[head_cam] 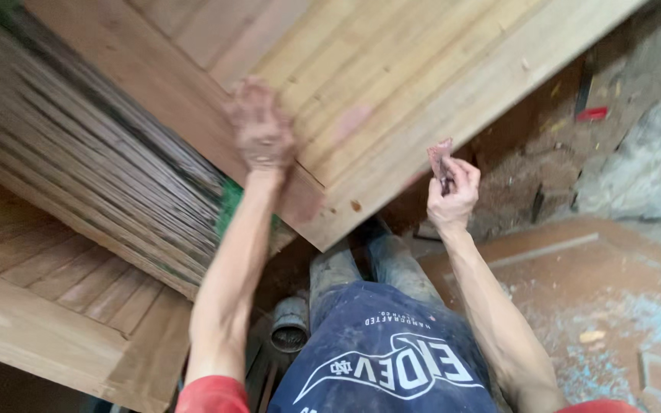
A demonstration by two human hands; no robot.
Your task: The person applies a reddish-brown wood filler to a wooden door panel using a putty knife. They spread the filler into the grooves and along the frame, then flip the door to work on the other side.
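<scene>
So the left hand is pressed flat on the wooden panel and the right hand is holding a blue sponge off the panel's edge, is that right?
Not quite. In the head view the right hand pinches a small reddish-brown scrap, perhaps sandpaper, not a blue sponge. The rest stands: the left hand, blurred, lies on the wooden panel, and the right hand is just off its edge.
</scene>
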